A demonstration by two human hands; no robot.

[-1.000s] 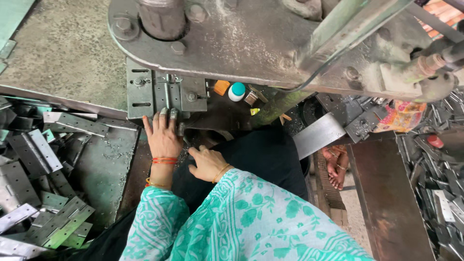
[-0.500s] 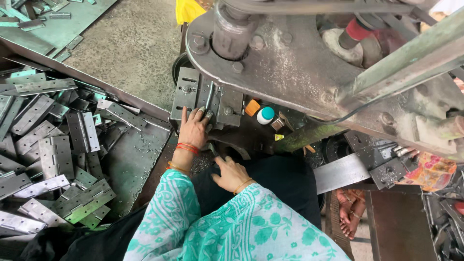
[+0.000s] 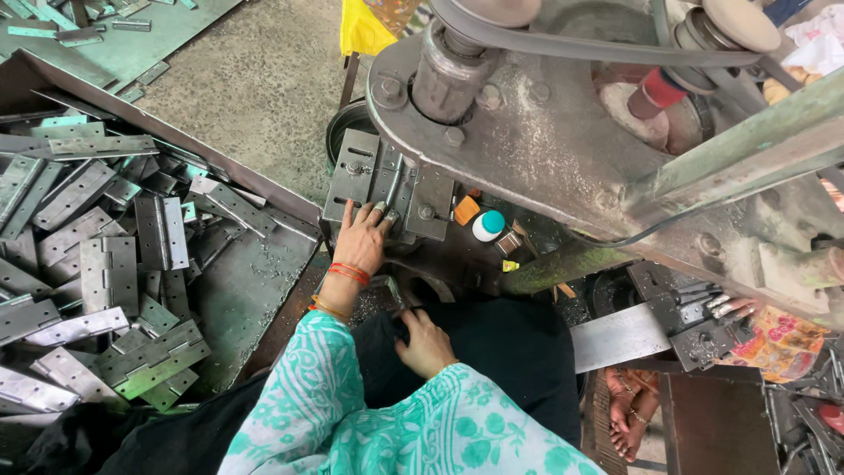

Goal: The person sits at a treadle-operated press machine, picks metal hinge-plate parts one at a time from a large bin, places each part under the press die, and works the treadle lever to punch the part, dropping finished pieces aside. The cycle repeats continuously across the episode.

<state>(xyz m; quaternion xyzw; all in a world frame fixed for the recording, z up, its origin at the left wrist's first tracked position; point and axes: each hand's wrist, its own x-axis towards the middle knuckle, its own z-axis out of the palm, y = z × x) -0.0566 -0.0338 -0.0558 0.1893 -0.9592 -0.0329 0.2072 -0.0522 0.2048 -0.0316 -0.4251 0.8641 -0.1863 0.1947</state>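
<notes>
Reaching up at twelve o'clock, the left hand (image 3: 360, 242) lies flat, fingers spread, touching the grey die plate (image 3: 387, 180) under the press. The right hand (image 3: 428, 343) rests curled at her lap, grip unclear. Loose metal hinges (image 3: 105, 264) pile at nine o'clock.

The press machine (image 3: 563, 132) stood at twelve o'clock from the person. Its die plate (image 3: 387, 180) lay beneath the machine's near edge, with the left hand (image 3: 360, 242) on it. The right hand (image 3: 426, 343) rested at five o'clock from the left one, on the lap. A pile of hinges (image 3: 97, 264) lay in a tray (image 3: 255, 290) at nine o'clock. A small bottle (image 3: 488, 225) sat at three o'clock from the plate.
</notes>
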